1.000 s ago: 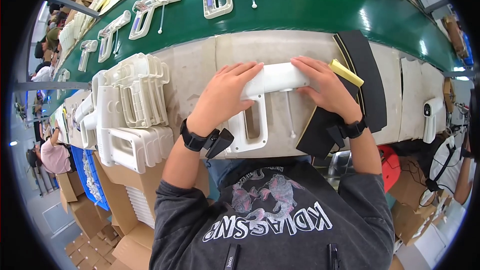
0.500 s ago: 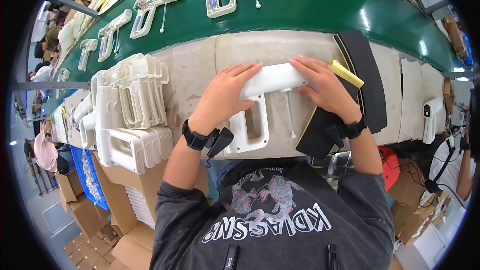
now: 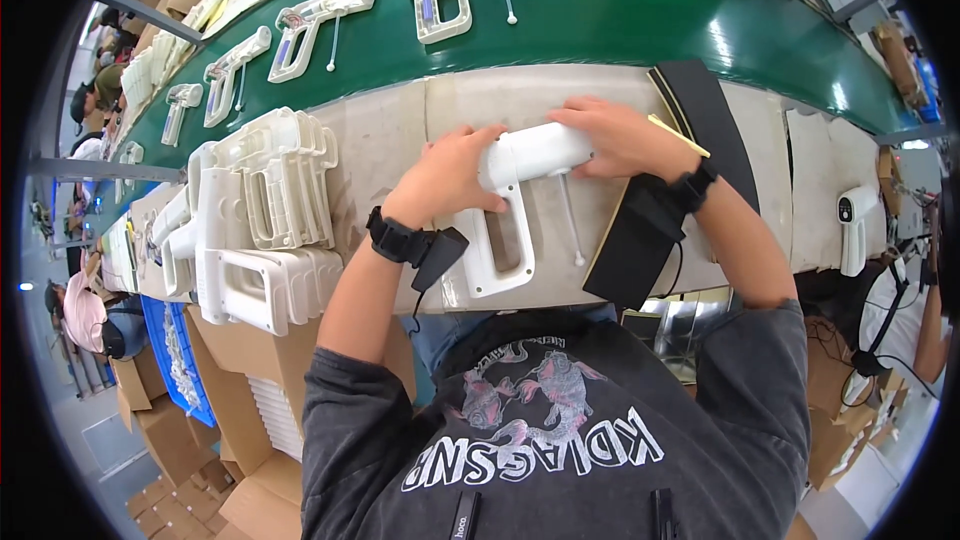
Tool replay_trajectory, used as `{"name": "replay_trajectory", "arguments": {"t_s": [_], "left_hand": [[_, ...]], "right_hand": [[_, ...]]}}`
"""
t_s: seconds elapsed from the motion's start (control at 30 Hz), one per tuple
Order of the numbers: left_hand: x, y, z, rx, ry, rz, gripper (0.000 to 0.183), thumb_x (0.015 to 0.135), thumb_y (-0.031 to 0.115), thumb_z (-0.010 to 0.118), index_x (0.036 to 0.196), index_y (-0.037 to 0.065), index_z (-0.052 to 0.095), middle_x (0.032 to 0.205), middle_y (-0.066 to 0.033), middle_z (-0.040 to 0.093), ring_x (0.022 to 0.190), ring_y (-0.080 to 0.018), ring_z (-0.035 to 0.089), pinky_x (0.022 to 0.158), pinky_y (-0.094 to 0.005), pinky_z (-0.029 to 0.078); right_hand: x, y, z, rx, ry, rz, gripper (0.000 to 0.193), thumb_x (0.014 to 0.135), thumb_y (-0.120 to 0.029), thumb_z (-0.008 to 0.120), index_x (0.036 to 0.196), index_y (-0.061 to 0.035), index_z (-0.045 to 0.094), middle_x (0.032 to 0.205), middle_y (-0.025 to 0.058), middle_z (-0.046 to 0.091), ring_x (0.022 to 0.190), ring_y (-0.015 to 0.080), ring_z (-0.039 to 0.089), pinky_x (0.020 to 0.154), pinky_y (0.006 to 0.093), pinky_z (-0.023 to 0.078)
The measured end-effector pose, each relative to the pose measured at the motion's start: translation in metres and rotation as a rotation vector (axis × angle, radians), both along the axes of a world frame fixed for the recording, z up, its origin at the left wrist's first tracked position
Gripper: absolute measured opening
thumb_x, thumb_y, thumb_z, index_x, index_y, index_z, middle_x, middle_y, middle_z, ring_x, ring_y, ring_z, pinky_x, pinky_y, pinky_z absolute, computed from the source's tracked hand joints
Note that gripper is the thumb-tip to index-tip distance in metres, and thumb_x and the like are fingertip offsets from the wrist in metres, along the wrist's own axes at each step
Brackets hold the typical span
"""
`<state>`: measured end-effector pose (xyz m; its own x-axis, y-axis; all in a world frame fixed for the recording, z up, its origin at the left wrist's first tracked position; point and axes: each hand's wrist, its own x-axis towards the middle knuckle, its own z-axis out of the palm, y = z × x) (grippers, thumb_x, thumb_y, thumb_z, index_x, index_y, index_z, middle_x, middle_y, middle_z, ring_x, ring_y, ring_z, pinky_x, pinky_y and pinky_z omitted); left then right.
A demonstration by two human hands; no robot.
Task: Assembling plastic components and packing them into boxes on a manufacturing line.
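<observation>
A white pistol-shaped plastic device [image 3: 540, 152] with a looped handle lies across the near part of the bench. My left hand [image 3: 448, 176] is closed around its left end, where the barrel meets the handle, thumb toward the handle's opening. Around the barrel's right end curls my right hand [image 3: 628, 144], fingers over the top and thumb below. A thin white cord with a small knob tip [image 3: 575, 230] hangs from the barrel's underside. Next to my right wrist lie dark foam pads [image 3: 632, 245] with yellow edges. The device's inside is hidden.
Left of my hands stands a stack of white housing shells [image 3: 270, 190]. Beyond the bench, a green conveyor belt [image 3: 600, 15] carries several open half-housings [image 3: 440, 5] with wires. Another white device [image 3: 855, 225] is at the right. Cardboard boxes [image 3: 250, 360] and a blue crate [image 3: 165, 340] stand lower left.
The device has turned slightly, its right end rising and shifting left with my right hand. My right elbow has swung outward. My left hand keeps its hold.
</observation>
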<state>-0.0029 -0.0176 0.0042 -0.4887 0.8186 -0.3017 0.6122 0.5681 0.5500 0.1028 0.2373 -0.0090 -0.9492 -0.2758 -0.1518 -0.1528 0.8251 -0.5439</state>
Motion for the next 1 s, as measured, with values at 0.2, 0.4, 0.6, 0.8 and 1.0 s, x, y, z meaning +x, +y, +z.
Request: {"name": "replay_trajectory", "arguments": {"t_s": [0.2, 0.4, 0.6, 0.8, 1.0], "left_hand": [[0.0, 0.005, 0.01, -0.062, 0.013, -0.071, 0.098, 0.053, 0.036, 0.093, 0.14, 0.009, 0.055, 0.12, -0.0189, 0.061, 0.116, -0.0377, 0.058, 0.101, -0.043, 0.047], [0.023, 0.047, 0.06, 0.088, 0.207, -0.194, 0.089, 0.053, 0.039, 0.091, 0.128, 0.002, 0.06, 0.116, -0.0186, 0.058, 0.114, -0.0386, 0.056, 0.101, -0.043, 0.045], [0.029, 0.121, 0.098, 0.23, 0.222, -0.386, 0.09, 0.064, 0.057, 0.086, 0.129, 0.0, 0.06, 0.123, -0.0226, 0.057, 0.118, -0.0394, 0.055, 0.102, -0.0451, 0.044], [-0.13, 0.152, 0.035, 0.239, 0.279, 0.365, 0.12, 0.073, 0.076, 0.072, 0.139, -0.018, 0.042, 0.134, -0.0312, 0.057, 0.132, -0.038, 0.052, 0.11, -0.0401, 0.041], [-0.175, 0.149, -0.082, -0.092, 0.29, 0.84, 0.146, 0.062, 0.082, 0.074, 0.159, 0.001, 0.001, 0.148, -0.0347, 0.035, 0.137, -0.0477, 0.034, 0.109, -0.0657, 0.027]], "right_hand": [[-0.003, -0.004, 0.009, 0.244, 0.001, 0.117, 0.069, 0.065, -0.023, 0.089, 0.121, -0.0034, 0.055, 0.114, 0.016, 0.058, 0.117, 0.0354, 0.053, 0.096, 0.0439, 0.048], [0.057, 0.023, 0.063, 0.078, 0.261, -0.026, 0.071, 0.061, -0.019, 0.091, 0.121, -0.0041, 0.057, 0.116, 0.0167, 0.063, 0.112, 0.037, 0.061, 0.096, 0.0434, 0.05], [0.129, 0.097, 0.084, 0.01, 0.172, -0.314, 0.071, 0.059, -0.015, 0.089, 0.123, -0.004, 0.059, 0.113, 0.0148, 0.066, 0.105, 0.0319, 0.065, 0.092, 0.039, 0.051], [0.266, 0.226, 0.033, 0.085, 0.155, -1.173, 0.058, 0.068, -0.027, 0.088, 0.113, 0.0009, 0.063, 0.097, 0.0059, 0.067, 0.09, 0.0204, 0.064, 0.084, 0.0329, 0.05], [0.35, 0.259, -0.007, -0.145, 0.005, -1.713, 0.049, 0.069, -0.041, 0.089, 0.096, -0.0044, 0.068, 0.075, 0.002, 0.061, 0.058, 0.0131, 0.053, 0.05, 0.0308, 0.041]]}}
